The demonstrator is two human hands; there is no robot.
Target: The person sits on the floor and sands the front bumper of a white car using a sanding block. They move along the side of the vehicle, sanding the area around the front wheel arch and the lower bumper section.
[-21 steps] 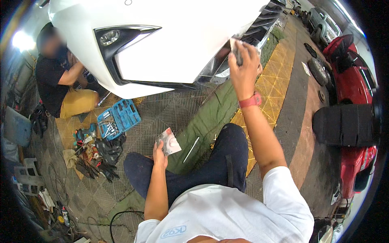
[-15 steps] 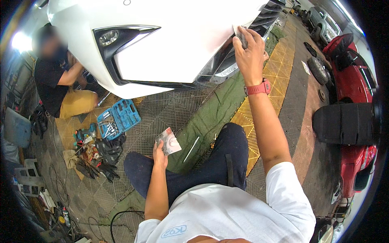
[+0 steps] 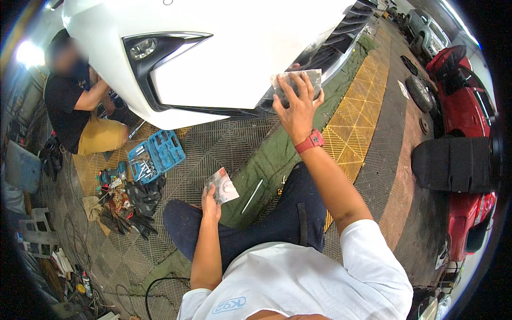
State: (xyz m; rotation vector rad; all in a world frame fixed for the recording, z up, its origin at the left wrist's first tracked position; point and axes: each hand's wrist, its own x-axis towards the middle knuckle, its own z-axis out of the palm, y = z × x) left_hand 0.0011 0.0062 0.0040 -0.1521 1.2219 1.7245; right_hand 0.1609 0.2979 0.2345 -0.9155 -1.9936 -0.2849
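Observation:
My right hand grips a flat grey rectangular pad, fingers spread over its face. It is in front of the lower edge of a white car bumper, over the dark grille trim; whether the pad touches the car, I cannot tell. My left hand is low, near my left knee, pinching a square card with grey, white and pinkish smears. A dark lamp recess is set in the bumper to the left.
Left of me lie a blue tool case with sockets and a pile of gloves and tools. A person crouches by the car. A green cloth and a thin white stick lie ahead. Red car parts stand right.
My right hand has come down and left, away from the bumper's right edge, and turned so the pad's broad face shows. My left hand and the card have barely moved.

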